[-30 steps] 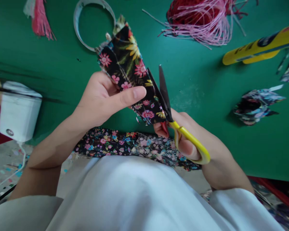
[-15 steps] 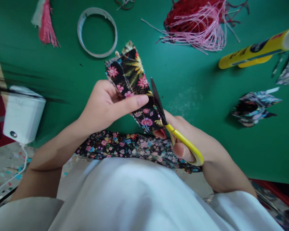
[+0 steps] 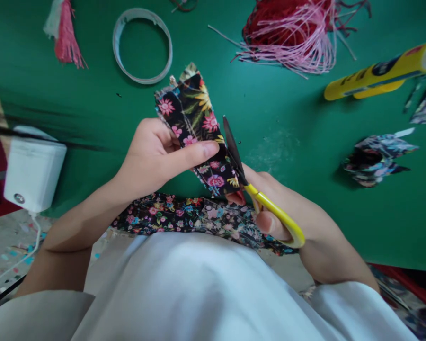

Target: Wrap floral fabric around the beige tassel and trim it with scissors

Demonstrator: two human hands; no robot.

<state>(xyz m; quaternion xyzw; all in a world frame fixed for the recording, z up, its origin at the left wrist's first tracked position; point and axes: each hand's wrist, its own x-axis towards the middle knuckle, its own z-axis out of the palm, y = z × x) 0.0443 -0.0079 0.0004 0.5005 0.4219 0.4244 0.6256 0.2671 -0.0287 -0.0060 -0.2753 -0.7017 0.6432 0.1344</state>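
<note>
My left hand (image 3: 166, 154) pinches a piece of black floral fabric (image 3: 199, 111), thumb on top and fingers hidden beneath. The piece looks folded or layered, with a frayed far end. In my right hand (image 3: 271, 222) is a pair of scissors (image 3: 248, 182) with yellow handles and dark blades, my thumb through one loop. The upper blade lies along the fabric's right edge; the lower blade is hidden, so whether cloth sits between them I cannot tell. More floral fabric (image 3: 173, 215) lies along the table edge against my body.
On the green table (image 3: 287, 137) are a white tape ring (image 3: 117, 45), a pink-and-white tassel (image 3: 66, 38), red and pink cords (image 3: 291, 38), a yellow glue bottle (image 3: 376, 71) and a bunched fabric loop (image 3: 376, 158). At left stands a white box-shaped device (image 3: 35, 170) with a cable.
The scissors' handle has shifted very slightly right and down. My left hand and the fabric hold almost the same place.
</note>
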